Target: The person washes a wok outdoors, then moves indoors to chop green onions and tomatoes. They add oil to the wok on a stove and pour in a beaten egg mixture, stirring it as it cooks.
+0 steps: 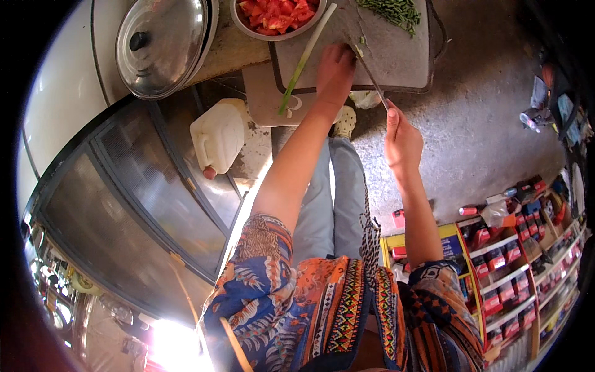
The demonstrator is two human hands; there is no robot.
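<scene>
My right hand (403, 141) is closed round the handle of a knife (372, 75), its blade pointing up and left onto the dark-rimmed grey cutting board (396, 62). At the blade's far end, my left hand (336, 71) rests on the board with its fingers bunched. A small pale green piece (359, 52) shows by the fingertips; what they grip is mostly hidden. A long green onion stalk (307, 56) lies left of this hand, its lower end hanging past the board's near edge. Chopped green pieces (396, 13) are heaped at the far right of the board.
Left of the board stand a metal bowl (238, 17) of cut red tomatoes and a large lidded pot (162, 46). A white plastic jug (218, 133) is below, beside a glass-panelled dark cabinet (142, 180). Shelves with red boxes (496, 260) line the lower right.
</scene>
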